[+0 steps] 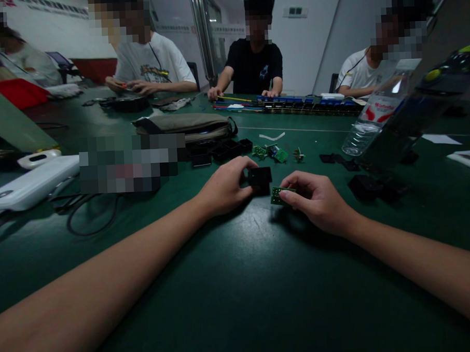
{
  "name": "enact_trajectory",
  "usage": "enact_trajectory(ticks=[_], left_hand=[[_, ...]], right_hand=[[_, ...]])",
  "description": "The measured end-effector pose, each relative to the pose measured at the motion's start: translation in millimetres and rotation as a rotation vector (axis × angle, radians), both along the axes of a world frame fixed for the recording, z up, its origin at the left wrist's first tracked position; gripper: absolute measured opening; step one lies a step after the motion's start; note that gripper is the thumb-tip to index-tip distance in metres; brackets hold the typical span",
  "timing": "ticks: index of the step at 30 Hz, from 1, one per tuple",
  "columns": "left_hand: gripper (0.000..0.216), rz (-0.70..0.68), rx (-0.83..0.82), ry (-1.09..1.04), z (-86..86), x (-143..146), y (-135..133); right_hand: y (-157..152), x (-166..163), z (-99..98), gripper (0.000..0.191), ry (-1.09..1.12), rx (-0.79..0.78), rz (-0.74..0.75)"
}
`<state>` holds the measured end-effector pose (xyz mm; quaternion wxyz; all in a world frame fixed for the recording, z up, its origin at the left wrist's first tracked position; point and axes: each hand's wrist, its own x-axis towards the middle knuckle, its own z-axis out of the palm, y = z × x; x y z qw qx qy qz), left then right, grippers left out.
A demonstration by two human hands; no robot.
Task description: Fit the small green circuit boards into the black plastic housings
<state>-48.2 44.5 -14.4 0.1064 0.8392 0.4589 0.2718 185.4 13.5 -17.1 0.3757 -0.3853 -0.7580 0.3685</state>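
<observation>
Head view: the left hand (228, 185), its fingers curled partly closed, grips a small black rectangular plastic box (260, 179) over the dark green, smooth-topped bench (240, 290). The right hand (317, 199) pinches a small green rectangular circuit board (277, 195) between thumb and fingers, just beside the box. Beyond both hands lie several loose green circuit components (280, 154) and, to their left, open black plastic housings (226, 149).

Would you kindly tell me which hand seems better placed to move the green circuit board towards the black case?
Probably the right hand: it holds the green circuit board, while the left hand is occupied holding the nearby black case.
</observation>
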Motion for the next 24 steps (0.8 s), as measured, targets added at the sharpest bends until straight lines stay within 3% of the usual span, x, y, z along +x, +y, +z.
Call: enact_trajectory(ticks=[11,17,24], left_hand=[[0.031,-0.070,0.061,-0.058,-1.6,-0.1,-0.7],[0.031,0.002,0.148,-0.167,2.9,3.0,-3.1],[0.035,0.013,0.060,-0.191,6.1,4.7,-7.9]], right_hand=[[-1.2,-0.6,2.3,0.018,-0.056,0.003,0.050],[-1.1,-0.5,2.8,0.018,-0.073,0.017,0.049],[-2.6,-0.4,3.9,0.018,-0.078,0.013,0.043]])
